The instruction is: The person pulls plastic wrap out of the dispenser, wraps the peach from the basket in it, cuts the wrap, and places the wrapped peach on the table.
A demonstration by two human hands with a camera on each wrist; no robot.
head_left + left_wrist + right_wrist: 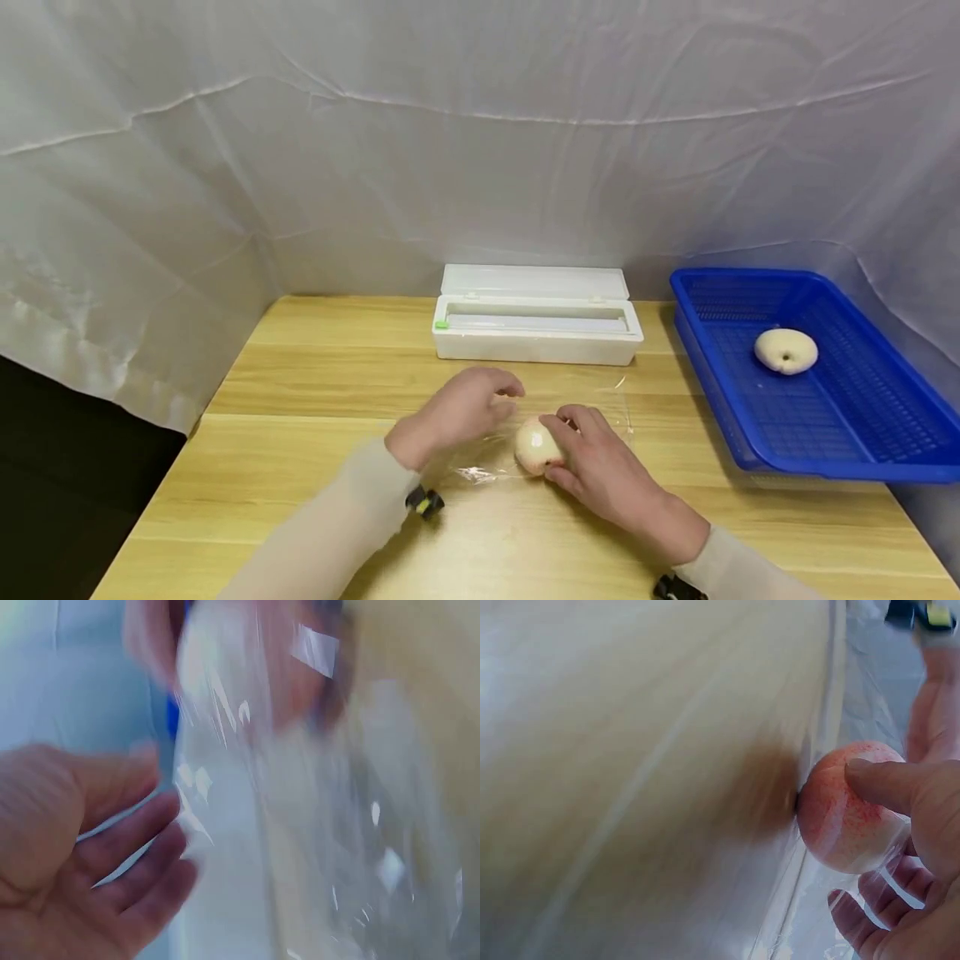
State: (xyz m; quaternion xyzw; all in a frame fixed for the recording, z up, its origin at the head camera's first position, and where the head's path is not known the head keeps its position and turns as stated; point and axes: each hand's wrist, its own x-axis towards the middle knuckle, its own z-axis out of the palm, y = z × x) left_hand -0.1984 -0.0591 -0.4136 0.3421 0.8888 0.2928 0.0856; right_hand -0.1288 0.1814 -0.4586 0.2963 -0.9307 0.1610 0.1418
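A pale, pink-flushed peach (533, 448) sits on the wooden table, on a sheet of clear cling film (476, 475). My right hand (600, 467) holds it from the right side; in the right wrist view the thumb presses on the peach (847, 825), and the other fingers are spread beside it. To the left of the peach, my left hand (465, 408) hovers over the film with loosely bent fingers. In the left wrist view, the film (375, 892) stretches glossy and wrinkled close by the left fingertips, with nothing seen pinched between them.
Behind the hands stands a white cling film dispenser (536, 346), its lid raised, with a green slider (442, 325) at the left end. A blue plastic basket (720, 400) at the right holds a flat pale peach (786, 351). Grey cloth (480, 183) hangs around the table.
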